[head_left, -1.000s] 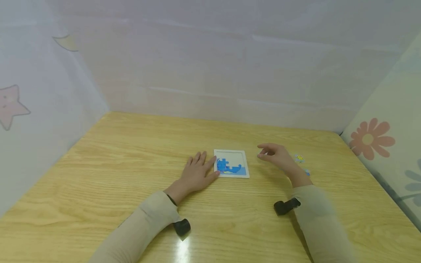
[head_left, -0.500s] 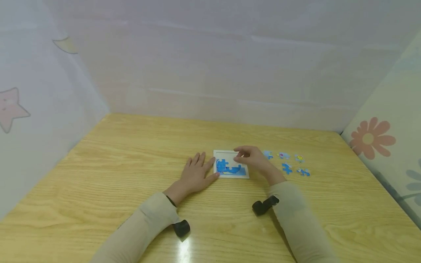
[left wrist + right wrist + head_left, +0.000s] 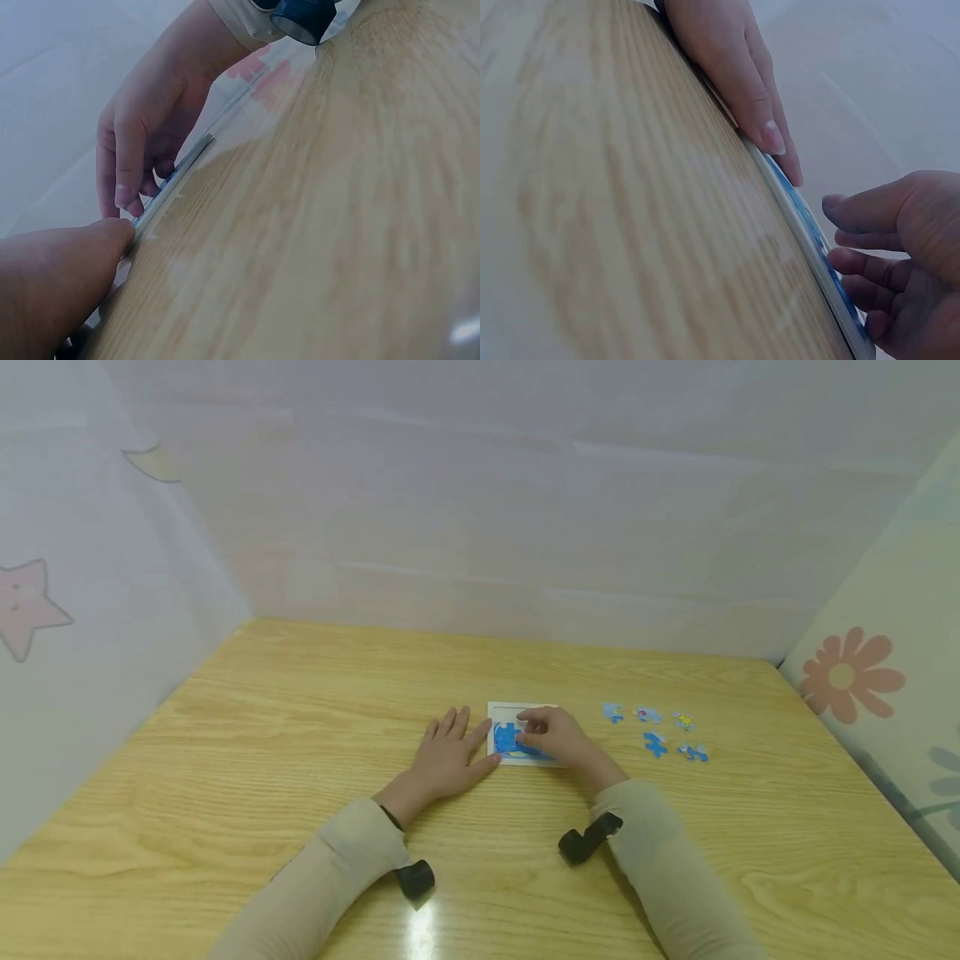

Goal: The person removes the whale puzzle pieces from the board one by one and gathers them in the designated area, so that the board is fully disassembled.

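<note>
Head view, lower centre, left hand (image 3: 442, 762) straight-fingered against white puzzle tray (image 3: 508, 713), right hand (image 3: 557, 735) curled over it, grip indiscernible.

R hand (image 3: 154, 124) over frame (image 3: 180, 175) on tbl (image 3: 322, 210), L hand (image 3: 64, 274) touching edge.

The tray (image 3: 517, 704), white-rimmed and squarish, lay flat on the desk (image 3: 300, 710). Blue pieces (image 3: 506, 737) sat in its near left part; the far left floor showed white, and its right side was partly hidden. To its right, the far row held a pale-and-blue piece (image 3: 612, 712), a pink-spotted piece (image 3: 648, 715) and a yellow-marked piece (image 3: 684, 721); the near row, a blue cross (image 3: 656, 744) and a blue-and-white piece (image 3: 693, 752), all flat and apart.
</note>
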Demonstrator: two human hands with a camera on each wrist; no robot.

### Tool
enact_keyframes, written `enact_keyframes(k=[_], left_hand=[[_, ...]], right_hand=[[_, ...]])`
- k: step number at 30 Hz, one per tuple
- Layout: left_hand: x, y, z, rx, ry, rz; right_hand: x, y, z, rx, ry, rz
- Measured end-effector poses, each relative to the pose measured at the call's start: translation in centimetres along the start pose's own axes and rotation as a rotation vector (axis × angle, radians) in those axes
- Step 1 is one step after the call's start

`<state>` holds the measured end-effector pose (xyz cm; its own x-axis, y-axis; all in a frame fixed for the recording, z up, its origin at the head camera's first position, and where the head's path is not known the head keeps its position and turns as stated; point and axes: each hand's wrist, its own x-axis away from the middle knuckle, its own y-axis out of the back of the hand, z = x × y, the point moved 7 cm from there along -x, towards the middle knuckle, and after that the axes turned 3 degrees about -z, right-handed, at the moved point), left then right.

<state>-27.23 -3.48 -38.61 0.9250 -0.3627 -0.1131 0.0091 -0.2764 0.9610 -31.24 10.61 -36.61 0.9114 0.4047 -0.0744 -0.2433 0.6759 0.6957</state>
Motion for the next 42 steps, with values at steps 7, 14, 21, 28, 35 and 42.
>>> enact_keyframes(k=[7, 14, 21, 28, 35, 42], left_hand=[[-0.08, -0.13, -0.29, -0.015, -0.019, 0.007], [0.14, 0.09, -0.44, -0.010, -0.010, 0.007], [0.13, 0.15, -0.56, -0.022, -0.018, 0.004], [0.26, 0.62, -0.61, -0.022, -0.014, 0.006], [0.22, 0.71, -0.56, -0.023, -0.012, 0.006], [0.28, 0.73, -0.64, -0.021, -0.014, 0.011]], right_hand=[[-0.01, -0.50, 0.07, 0.056, -0.016, -0.030], [-0.05, -0.81, -0.05, 0.082, -0.024, -0.058], [0.06, -0.80, 0.10, 0.048, -0.017, -0.089], [-0.30, -0.89, -0.02, -0.009, -0.014, -0.109], [-0.40, -0.89, 0.11, -0.027, -0.027, -0.111], [-0.47, -0.93, 0.09, -0.012, -0.035, -0.099]])
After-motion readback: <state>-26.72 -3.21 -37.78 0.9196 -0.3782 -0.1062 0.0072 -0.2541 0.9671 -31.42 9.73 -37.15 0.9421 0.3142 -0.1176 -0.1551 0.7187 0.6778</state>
